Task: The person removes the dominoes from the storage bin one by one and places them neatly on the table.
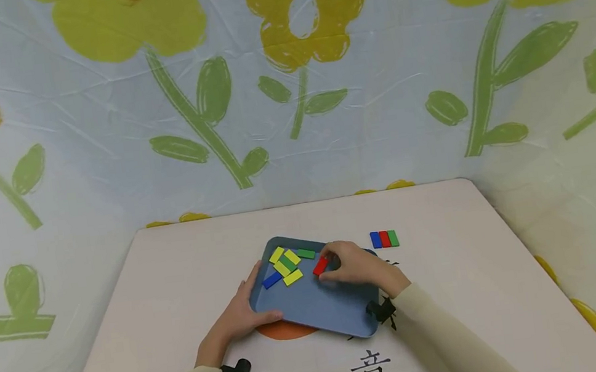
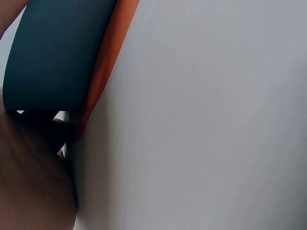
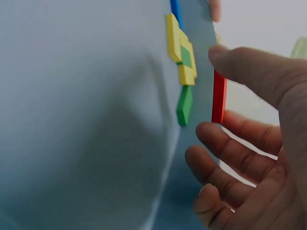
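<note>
Red block (image 1: 320, 266): we see it pinched between thumb and fingertips of our right hand (image 1: 353, 264), just over the blue tray (image 1: 313, 308), beside the loose yellow, green and blue blocks (image 1: 287, 265).
Handling: we judge it light, rigid, thin and smooth, so it could slip; pinching it across the long edges suits it best.
Left hand (image 1: 243, 313): it grips the tray's near-left rim, thumb on top.
Tray: it lies on the bench (image 1: 175, 275), over an orange disc (image 1: 285, 331).
Row of three blocks (image 1: 384, 238): blue, red and green, side by side on the bench, right of the tray.
</note>
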`<state>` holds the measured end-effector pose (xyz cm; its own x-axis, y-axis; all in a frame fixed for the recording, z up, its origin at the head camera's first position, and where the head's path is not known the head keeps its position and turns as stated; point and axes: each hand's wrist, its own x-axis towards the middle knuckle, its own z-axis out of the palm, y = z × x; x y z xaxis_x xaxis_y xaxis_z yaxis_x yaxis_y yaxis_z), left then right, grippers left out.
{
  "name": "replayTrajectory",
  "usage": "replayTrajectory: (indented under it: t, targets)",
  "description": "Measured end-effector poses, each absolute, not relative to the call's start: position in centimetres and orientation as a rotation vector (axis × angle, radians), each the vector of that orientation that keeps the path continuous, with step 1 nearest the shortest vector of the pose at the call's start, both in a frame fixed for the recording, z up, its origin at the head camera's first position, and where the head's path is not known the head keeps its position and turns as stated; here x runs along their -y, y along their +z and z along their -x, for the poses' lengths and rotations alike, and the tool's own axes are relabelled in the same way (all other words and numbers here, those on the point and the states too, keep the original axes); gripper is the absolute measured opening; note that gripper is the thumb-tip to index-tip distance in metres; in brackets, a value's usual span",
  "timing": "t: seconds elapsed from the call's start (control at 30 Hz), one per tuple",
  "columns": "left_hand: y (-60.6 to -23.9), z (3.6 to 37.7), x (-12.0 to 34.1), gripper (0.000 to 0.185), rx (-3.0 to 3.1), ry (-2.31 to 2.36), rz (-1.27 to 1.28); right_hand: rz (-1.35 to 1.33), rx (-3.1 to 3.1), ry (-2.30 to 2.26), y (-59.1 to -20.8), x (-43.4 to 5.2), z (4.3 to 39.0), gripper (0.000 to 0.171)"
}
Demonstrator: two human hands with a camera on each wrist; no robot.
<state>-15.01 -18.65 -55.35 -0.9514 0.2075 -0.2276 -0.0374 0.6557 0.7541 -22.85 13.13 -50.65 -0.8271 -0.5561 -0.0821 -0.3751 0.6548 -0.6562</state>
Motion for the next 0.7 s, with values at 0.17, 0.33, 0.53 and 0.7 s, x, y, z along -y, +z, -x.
replayTrajectory:
  t: [0.17, 0.33, 0.53, 0.7]
  targets:
    - [-55.6, 15.1, 18.7, 0.116, -2.571, 1.206, -0.148, 0.765, -2.609, -0.954, -49.8, -14.1, 23.0, 0.044]
    - [-55.7, 15.1, 18.7, 0.117, -2.567, 1.208, -0.145, 0.760, -2.641, -0.945, -49.3, -15.0, 23.1, 0.044]
    - [-55.6, 15.3, 18.6, 0.117, -2.572, 1.192, -0.139, 0.719, -2.668, -0.973, -48.7, -16.0, 23.1, 0.047]
    - [-55.5, 15.2, 18.7, 0.116, -2.561, 1.192, -0.132, 0.732, -2.698, -0.974, -48.4, -16.9, 23.3, 0.047]
